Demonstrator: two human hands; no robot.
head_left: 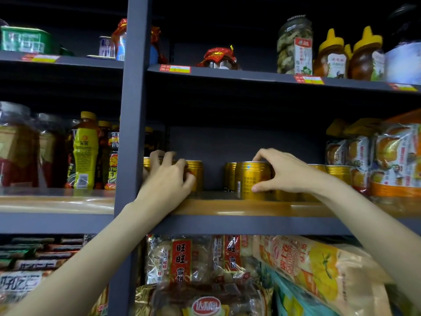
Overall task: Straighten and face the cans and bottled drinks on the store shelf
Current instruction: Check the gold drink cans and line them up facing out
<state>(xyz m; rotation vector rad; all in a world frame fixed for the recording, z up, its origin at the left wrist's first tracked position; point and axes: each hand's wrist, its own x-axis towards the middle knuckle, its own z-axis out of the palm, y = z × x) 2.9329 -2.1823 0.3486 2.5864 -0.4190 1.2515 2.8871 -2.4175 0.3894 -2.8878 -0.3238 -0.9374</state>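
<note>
Gold cans stand on the middle shelf [227,207]. My left hand [168,176] grips one gold can [197,173] at the left end, fingers curled over its top. My right hand [281,173] holds another gold can [252,179] near the centre, thumb on its lower side and fingers over its rim; small print faces me. A further gold can [230,175] stands just behind it, and more gold cans [339,173] line up to the right, partly hidden by my wrist. Between the two held cans is a gap.
A grey upright post [134,110] splits the shelving. Left bay holds yellow-labelled bottles [85,151] and jars. Bagged pastries [396,156] sit at the right. Honey bottles [330,55] and a jar stand on the upper shelf; snack bags [182,261] fill the lower one.
</note>
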